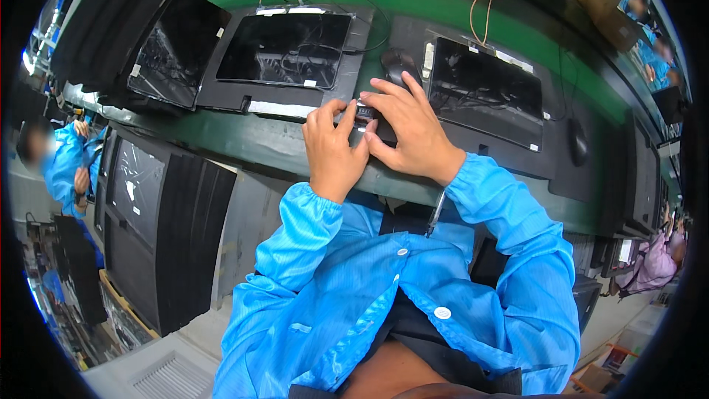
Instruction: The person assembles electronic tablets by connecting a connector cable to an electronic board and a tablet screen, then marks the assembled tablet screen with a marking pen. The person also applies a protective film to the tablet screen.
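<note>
Between my hands sits a small black box-shaped device (365, 112) with a small window on its face, at the front edge of the bench. The fingertips of my left hand (332, 146) press on its left side, with the thumb below. My right hand (410, 131) pinches it from the right, thumb and index finger at the device, the other fingers stretched up and away. Part of the device is hidden by my fingers. Just beyond my right fingers lies a black computer mouse (397, 63). Two dark screen panels, a left one (286, 48) and a right one (484, 89), rest on black foam pads.
Another dark panel (177, 48) leans at the far left beside black foam stacks. A second mouse (578, 142) lies at the right. Thin cables (484, 4) run to the panels. A black foam rack (159, 229) stands at the left; a co-worker in a blue sleeve (66, 166) is beyond.
</note>
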`<state>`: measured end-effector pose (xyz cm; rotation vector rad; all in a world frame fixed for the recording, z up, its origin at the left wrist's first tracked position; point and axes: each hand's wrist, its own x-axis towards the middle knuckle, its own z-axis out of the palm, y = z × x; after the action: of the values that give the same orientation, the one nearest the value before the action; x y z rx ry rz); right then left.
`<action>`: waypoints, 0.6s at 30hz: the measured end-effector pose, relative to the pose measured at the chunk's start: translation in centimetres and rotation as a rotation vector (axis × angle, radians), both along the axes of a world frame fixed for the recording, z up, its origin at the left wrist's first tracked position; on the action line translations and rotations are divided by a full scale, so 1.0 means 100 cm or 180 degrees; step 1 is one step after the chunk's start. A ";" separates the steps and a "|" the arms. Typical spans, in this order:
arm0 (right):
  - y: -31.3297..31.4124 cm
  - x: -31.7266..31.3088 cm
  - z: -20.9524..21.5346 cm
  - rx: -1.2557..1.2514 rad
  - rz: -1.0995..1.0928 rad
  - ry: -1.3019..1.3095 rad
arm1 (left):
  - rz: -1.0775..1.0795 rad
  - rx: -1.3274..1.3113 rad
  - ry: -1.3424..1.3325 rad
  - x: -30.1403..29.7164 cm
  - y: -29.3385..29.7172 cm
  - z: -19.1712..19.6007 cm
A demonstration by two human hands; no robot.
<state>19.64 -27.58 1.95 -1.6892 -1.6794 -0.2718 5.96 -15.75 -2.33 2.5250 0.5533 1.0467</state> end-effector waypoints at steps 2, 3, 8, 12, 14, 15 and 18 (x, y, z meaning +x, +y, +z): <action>-0.001 -0.002 0.001 0.0057 -0.0019 0.0060 | -0.0001 -0.0009 -0.0006 0.000 0.000 0.001; -0.002 -0.001 0.002 0.0047 0.0001 0.0037 | 0.0014 -0.0029 -0.0008 0.000 0.000 0.001; -0.005 0.001 0.000 -0.0002 -0.0026 0.0016 | -0.0059 0.0012 -0.0055 0.004 -0.002 0.002; 0.002 0.007 0.002 0.0120 0.0087 0.0268 | 0.0034 0.0048 -0.0079 0.001 0.001 0.000; -0.004 0.013 0.005 0.0415 0.0131 0.0534 | 0.0081 0.0039 -0.0111 0.002 -0.001 0.005; -0.012 0.018 0.012 0.0446 0.0070 0.0530 | 0.0045 0.0029 -0.0161 0.004 0.000 0.006; -0.058 0.021 0.051 0.0050 0.0526 0.0403 | 0.0001 -0.0008 -0.0339 0.007 -0.001 0.006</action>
<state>21.69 -33.42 7.09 -1.5133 -1.7054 -0.0970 6.63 -15.89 -1.76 2.4498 0.5247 1.1718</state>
